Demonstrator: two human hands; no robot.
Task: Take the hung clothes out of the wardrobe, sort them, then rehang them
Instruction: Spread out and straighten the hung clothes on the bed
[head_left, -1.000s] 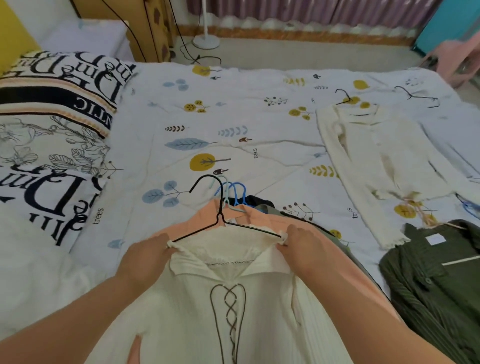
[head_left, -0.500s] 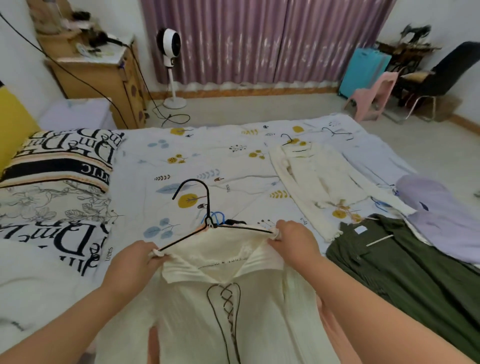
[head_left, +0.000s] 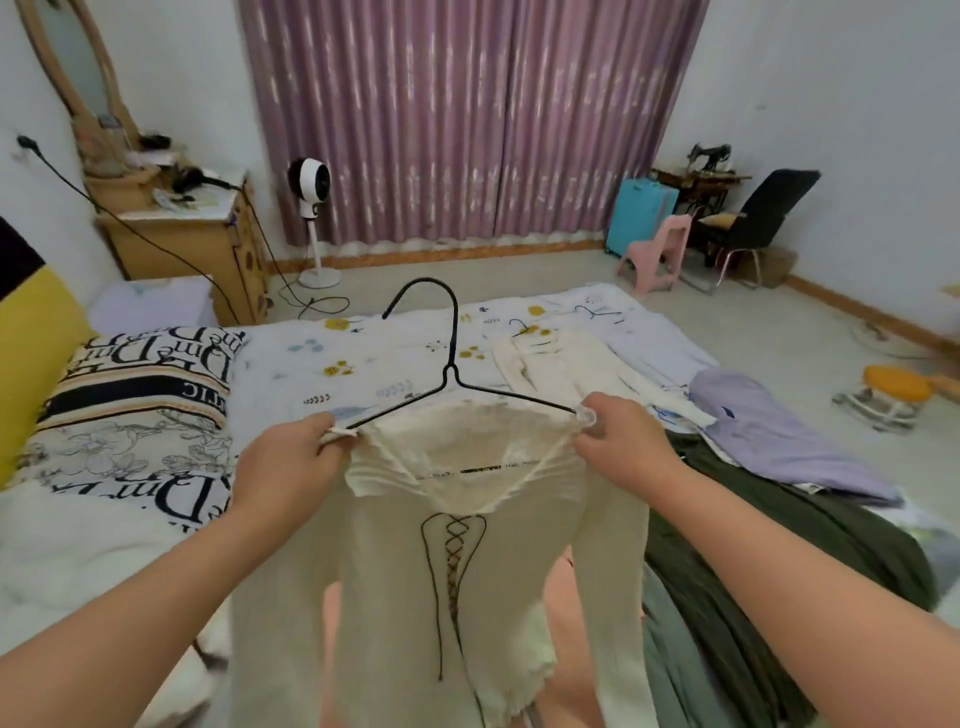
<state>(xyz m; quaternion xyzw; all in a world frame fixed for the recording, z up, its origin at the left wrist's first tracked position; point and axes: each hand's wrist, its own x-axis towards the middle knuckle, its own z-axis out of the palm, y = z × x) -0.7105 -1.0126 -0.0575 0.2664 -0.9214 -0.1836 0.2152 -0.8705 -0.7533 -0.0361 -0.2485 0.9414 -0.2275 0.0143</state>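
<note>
Both hands, left hand (head_left: 291, 462) and right hand (head_left: 621, 441), fingers curled, pinch cream ribbed lace-up top (head_left: 457, 571) shoulders on black wire hanger (head_left: 451, 374); sorting step, next likely lay it on bed

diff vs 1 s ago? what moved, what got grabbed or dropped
Both hands, left hand and right hand, lifted the cream lace-up top on its black hanger up off the bed. Nothing released; grips at the shoulders unchanged. Cream cardigan and green garment stayed put.

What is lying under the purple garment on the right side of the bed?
The purple garment overlaps the dark green garment, whose lower part shows; the printed bedsheet peeks out beside it. Whatever lies beneath its middle is covered.
</note>
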